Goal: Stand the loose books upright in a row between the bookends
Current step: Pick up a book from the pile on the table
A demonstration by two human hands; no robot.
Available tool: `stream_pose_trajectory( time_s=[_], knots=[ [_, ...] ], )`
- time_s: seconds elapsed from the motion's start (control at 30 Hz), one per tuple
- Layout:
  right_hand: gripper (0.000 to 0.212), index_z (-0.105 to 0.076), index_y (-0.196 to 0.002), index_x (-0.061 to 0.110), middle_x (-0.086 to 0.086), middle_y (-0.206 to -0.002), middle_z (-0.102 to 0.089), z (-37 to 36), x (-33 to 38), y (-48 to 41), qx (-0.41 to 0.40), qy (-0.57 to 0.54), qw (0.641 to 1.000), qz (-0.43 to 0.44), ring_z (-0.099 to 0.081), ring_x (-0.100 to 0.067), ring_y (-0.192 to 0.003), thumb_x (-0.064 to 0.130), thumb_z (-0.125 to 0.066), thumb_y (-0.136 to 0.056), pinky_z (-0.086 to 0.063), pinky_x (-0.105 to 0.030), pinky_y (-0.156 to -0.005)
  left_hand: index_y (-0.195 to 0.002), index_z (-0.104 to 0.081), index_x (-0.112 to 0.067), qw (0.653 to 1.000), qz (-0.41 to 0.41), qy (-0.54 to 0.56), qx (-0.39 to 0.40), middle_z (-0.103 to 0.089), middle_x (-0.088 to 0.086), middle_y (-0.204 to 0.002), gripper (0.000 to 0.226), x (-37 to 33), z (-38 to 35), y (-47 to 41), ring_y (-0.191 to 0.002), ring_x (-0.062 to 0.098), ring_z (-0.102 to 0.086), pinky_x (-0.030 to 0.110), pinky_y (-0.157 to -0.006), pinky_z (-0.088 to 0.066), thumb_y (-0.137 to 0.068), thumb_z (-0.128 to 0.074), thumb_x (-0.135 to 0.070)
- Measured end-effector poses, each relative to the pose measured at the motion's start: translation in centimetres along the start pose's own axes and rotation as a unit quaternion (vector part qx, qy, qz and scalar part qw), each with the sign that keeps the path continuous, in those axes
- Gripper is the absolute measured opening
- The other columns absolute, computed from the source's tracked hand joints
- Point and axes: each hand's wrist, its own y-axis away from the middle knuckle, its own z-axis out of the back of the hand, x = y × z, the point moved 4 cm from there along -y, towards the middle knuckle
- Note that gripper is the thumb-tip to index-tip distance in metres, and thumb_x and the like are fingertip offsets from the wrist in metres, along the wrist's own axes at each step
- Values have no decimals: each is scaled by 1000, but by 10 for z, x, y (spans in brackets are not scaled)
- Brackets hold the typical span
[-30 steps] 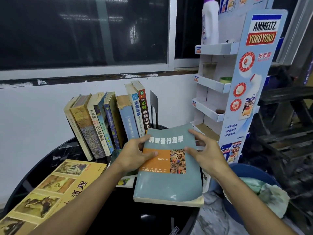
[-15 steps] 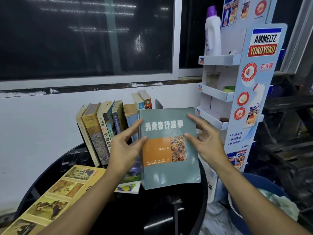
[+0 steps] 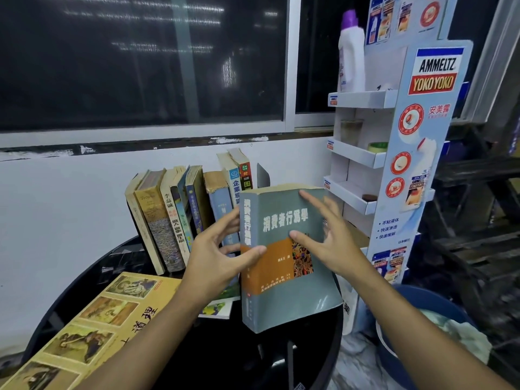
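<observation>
Two hands held up a thick grey-green book.

The left hand point(image 3: 216, 263) pinched the book point(image 3: 284, 257) at its spine, thumb in front. The right hand point(image 3: 326, 243) lay flat on the cover, fingers spread. Just behind the hands, the row of books point(image 3: 180, 215) leaned by a bookend point(image 3: 263, 175).

Both hands point(image 3: 216, 257) point(image 3: 334, 243) raised, fingers spread
</observation>
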Motion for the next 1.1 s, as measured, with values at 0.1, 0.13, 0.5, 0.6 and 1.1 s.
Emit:
stream_pose_trajectory(
  time_s=[0.1, 0.13, 0.5, 0.6, 1.1],
  knots=[
    [74, -35, -142, 65, 20, -164, 5, -9, 4, 6, -7, 80, 997, -7, 3, -9, -154, 65, -72, -77, -20, -58, -123, -137, -52, -36, 1000, -2, 2, 0, -66, -27, -118, 75, 0, -4, 2, -117, -8, -58, 17, -80, -57, -75, -87, -12],
    [74, -35, -142, 67, 21, -164, 15, -12, 8, 9, -15, 105, 994, 4, 10, -9, -155, 68, -69, -77, -15, -60, -123, -141, -52, -32, 1000, -2, 5, -1, -65, -26, -120, 76, -1, -6, 3, -117, -7, -58, 18, -80, -58, -76, -87, -12],
    [76, -35, -152, 48, 16, -142, -38, -14, 56, 18, 7, -12, 1000, 18, -43, -4, -134, 58, -68, -84, -55, -32, -99, -141, -41, -51, 996, -21, 25, 80, -47, -46, -134, 84, -13, -29, 17, -127, -12, -51, 22, -88, -57, -77, -83, -18],
    [74, -39, -151, 41, 16, -139, -46, -10, 65, 20, 12, -33, 999, 19, -51, -1, -127, 46, -72, -85, -60, -28, -90, -148, -37, -46, 995, -13, 16, 100, -46, -39, -144, 89, -10, -33, 21, -134, -10, -45, 30, -98, -56, -77, -84, -19],
    [59, -42, -133, 39, 26, -121, -59, 16, 89, 30, 16, 45, 999, 2, -61, 2, -110, 23, -77, -88, -57, -34, -94, -151, -42, -39, 1000, -16, 11, 12, -48, -22, -151, 93, -16, -76, 38, -137, -5, -46, 31, -100, -56, -73, -91, -24]
  ],
)
